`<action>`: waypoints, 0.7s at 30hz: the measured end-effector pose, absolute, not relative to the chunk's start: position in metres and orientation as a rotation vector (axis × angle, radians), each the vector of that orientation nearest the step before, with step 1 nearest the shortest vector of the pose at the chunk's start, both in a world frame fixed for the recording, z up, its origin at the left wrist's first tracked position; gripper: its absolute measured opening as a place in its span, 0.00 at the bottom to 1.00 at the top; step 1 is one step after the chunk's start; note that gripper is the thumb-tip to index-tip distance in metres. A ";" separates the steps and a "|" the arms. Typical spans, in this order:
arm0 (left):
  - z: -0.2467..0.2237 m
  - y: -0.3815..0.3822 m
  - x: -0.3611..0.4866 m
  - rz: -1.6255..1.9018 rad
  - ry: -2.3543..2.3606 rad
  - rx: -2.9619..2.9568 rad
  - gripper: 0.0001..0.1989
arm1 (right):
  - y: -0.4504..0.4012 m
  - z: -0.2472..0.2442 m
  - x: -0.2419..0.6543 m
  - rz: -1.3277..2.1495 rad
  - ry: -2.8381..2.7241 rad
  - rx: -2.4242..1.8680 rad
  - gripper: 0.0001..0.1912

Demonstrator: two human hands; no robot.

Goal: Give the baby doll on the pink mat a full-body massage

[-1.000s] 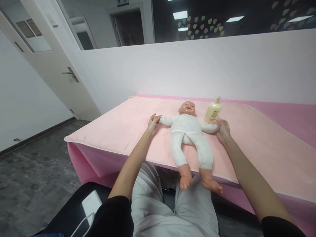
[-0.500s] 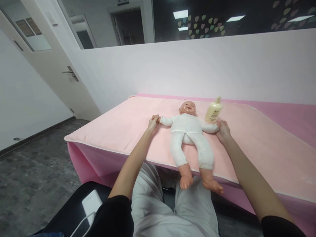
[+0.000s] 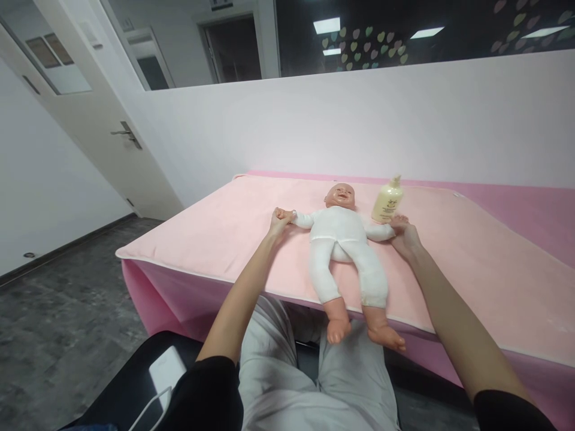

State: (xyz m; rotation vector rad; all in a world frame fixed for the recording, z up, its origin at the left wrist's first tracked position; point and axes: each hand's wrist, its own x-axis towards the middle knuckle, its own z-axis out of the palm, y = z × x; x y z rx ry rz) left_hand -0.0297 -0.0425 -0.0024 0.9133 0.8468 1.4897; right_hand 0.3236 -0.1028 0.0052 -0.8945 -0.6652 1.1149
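A baby doll [image 3: 339, 230] in a white suit lies on its back on the pink cloth [image 3: 215, 227], head toward the wall, bare feet hanging over the front edge. Both its arms are stretched out sideways. My left hand [image 3: 279, 222] is closed on the doll's hand at the left. At the right, my right hand [image 3: 405, 236] holds the doll's other hand, whose small fingers show above mine. A pale yellow pump bottle [image 3: 387, 200] stands just behind that doll arm.
Behind the table is a white wall [image 3: 314, 126] with a window above it. A door [image 3: 90, 102] is at the left. A white device [image 3: 167, 368] with a cable lies on a black seat by my left elbow.
My fingers have shifted a little on both doll hands, and more of the doll's right-side hand now shows. The doll's body and the bottle have stayed in place.
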 end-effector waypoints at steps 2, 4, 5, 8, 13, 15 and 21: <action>-0.002 -0.044 -0.030 1.459 0.830 0.909 0.47 | -0.102 0.004 0.325 1.128 -0.686 -0.867 0.09; -0.001 -0.046 -0.031 1.431 0.812 0.892 0.57 | -0.100 0.002 0.327 1.129 -0.688 -0.837 0.10; 0.000 -0.046 -0.031 1.419 0.799 0.889 0.59 | -0.099 0.000 0.328 1.133 -0.686 -0.828 0.11; 0.001 -0.046 -0.031 1.398 0.761 0.892 0.60 | -0.098 -0.002 0.331 1.156 -0.697 -0.837 0.14; 0.000 -0.046 -0.032 1.383 0.759 0.912 0.54 | -0.100 -0.003 0.332 1.150 -0.757 -0.947 0.14; -0.001 -0.044 -0.032 1.385 0.751 0.939 0.50 | -0.101 -0.003 0.330 1.146 -0.766 -0.986 0.12; -0.006 -0.039 -0.033 1.393 0.743 0.966 0.29 | -0.097 -0.003 0.325 1.030 -0.628 -1.098 0.08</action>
